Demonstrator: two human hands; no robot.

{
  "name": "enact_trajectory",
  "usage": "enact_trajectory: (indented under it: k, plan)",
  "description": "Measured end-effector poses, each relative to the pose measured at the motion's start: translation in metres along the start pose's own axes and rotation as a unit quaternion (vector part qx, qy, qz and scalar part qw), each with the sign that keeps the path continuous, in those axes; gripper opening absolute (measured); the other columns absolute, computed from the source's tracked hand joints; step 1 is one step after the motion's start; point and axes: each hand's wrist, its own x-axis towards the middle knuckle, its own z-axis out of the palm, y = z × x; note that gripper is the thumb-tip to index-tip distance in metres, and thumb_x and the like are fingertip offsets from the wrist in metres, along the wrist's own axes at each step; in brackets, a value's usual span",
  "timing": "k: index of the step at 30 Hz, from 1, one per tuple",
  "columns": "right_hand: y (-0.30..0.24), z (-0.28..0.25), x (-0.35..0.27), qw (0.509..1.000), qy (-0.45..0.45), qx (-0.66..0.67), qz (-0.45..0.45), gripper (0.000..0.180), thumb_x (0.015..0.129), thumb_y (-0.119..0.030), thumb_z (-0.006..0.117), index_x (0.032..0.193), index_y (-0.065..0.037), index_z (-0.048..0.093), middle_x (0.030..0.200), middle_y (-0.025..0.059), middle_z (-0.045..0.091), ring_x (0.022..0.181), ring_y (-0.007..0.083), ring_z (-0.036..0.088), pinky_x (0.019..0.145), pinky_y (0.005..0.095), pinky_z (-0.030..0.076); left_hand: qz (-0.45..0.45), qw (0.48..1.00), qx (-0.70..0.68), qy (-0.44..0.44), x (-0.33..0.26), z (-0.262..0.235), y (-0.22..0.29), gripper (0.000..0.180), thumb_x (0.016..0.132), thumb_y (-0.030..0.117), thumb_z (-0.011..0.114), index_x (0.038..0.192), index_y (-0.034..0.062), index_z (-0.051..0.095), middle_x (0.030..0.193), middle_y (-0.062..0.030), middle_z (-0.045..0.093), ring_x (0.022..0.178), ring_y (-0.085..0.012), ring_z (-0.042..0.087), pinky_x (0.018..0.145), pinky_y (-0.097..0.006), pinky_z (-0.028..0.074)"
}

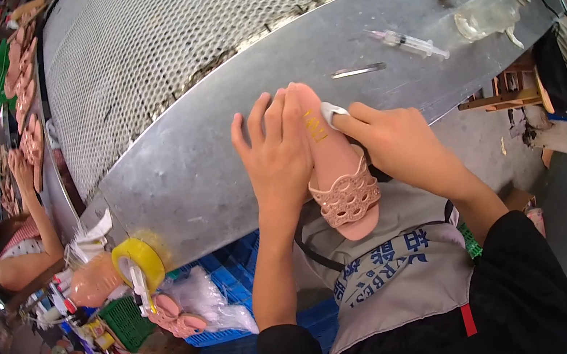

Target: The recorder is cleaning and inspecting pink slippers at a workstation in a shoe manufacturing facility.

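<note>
A pink slide sandal [329, 148] with a perforated, studded strap lies at a slant over the near edge of the metal table, its strap end toward my apron. My left hand [272, 153] grips the sandal along its left edge, fingers pointing away from me and the thumb hidden. On the other side my right hand [395, 142] pinches a small white cloth [334, 112] against the right edge of the insole, beside the gold lettering. Just beyond lies a thin metal tool [358, 70], flat on the table.
A syringe [410, 42] and a clear glass bottle [490, 13] lie at the right of the table. Wire mesh [189, 37] covers the far side. Yellow tape [139, 263] sits at the left corner, above a blue crate [238, 264]. A person works at far left.
</note>
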Motion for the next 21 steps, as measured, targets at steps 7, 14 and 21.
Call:
enact_trajectory:
  k: [7, 14, 21]
  plan:
    - [0.007, -0.002, -0.003, 1.0, 0.005, 0.012, 0.008, 0.031, 0.084, -0.013, 0.065, 0.114, -0.009, 0.061, 0.092, 0.0045, 0.06, 0.072, 0.0287, 0.069, 0.055, 0.0403, 0.053, 0.005, 1.0, 0.007, -0.002, 0.004, 0.001, 0.002, 0.047, 0.09, 0.011, 0.062, 0.136, 0.0109, 0.057, 0.13, -0.0046, 0.059, 0.127, -0.0251, 0.053, 0.111, -0.055, 0.032]
    - [0.009, 0.002, 0.006, 0.999, 0.023, 0.026, -0.018, 0.035, 0.082, -0.015, 0.067, 0.117, -0.008, 0.06, 0.093, 0.0057, 0.06, 0.073, 0.029, 0.07, 0.055, 0.0404, 0.053, 0.007, 1.0, 0.003, -0.012, 0.005, 0.0, 0.002, 0.046, 0.09, 0.009, 0.059, 0.136, 0.0091, 0.057, 0.129, -0.0067, 0.06, 0.127, -0.0252, 0.053, 0.112, -0.051, 0.031]
    - [0.016, 0.006, 0.014, 0.999, 0.019, 0.044, -0.025, 0.039, 0.083, -0.014, 0.066, 0.122, -0.008, 0.059, 0.095, 0.0059, 0.061, 0.072, 0.0301, 0.07, 0.055, 0.0404, 0.053, 0.004, 1.0, -0.004, -0.007, 0.008, -0.001, 0.004, 0.047, 0.089, 0.009, 0.061, 0.136, 0.0086, 0.057, 0.128, -0.0064, 0.06, 0.127, -0.0252, 0.052, 0.112, -0.054, 0.03]
